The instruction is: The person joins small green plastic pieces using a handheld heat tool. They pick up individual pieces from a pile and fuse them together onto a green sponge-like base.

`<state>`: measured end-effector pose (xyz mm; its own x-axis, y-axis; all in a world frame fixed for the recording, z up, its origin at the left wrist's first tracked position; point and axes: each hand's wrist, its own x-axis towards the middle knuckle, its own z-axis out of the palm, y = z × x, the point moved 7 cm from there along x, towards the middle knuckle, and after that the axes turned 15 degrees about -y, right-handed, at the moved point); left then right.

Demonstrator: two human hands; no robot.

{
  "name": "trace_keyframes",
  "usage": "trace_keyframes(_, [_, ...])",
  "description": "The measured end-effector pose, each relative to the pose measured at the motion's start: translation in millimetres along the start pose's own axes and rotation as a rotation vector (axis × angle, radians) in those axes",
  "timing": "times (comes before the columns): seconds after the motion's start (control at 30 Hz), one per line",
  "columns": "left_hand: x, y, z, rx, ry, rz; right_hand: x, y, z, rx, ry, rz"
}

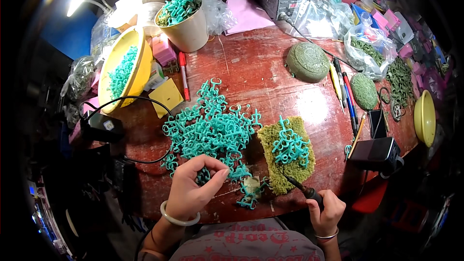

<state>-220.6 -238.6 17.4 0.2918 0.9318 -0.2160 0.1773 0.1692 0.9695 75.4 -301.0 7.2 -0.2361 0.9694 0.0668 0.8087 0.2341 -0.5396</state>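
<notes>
My left hand [195, 188] is over the near edge of a heap of small teal looped pieces [208, 128], thumb and forefinger pressed together. Whatever sits between those fingertips is too small to make out. In my right hand [327, 211] is a black-handled soldering iron [311, 193], its thin tip pointing left onto the lower part of a rough green-yellow slab [269, 147]. A cluster of teal pieces [291, 148] lies on that slab. Between my hands, a small pale block [252, 186] has several teal pieces around it.
Behind the heap at left stand a tilted yellow bowl [140, 75] and a white bucket [191, 38], both with teal pieces. Red pen [184, 76] and yellow card [167, 97] lie near them. At right are a round green mound [308, 62], pens [345, 89] and a black box [374, 155].
</notes>
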Motion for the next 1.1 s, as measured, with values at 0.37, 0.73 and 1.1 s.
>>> trace_keyframes(0.37, [-2, 24, -6, 0.378, 0.172, 0.142, 1, -1, 0, -0.005, 0.001, -0.002])
trace_keyframes(0.73, [-4, 22, 43, 0.884, -0.107, 0.285, 2, -1, 1, -0.003, 0.001, -0.003])
trace_keyframes(1.1, [-3, 28, 54, 1.126, -0.087, 0.400, 1, -1, 1, -0.021, -0.007, 0.000])
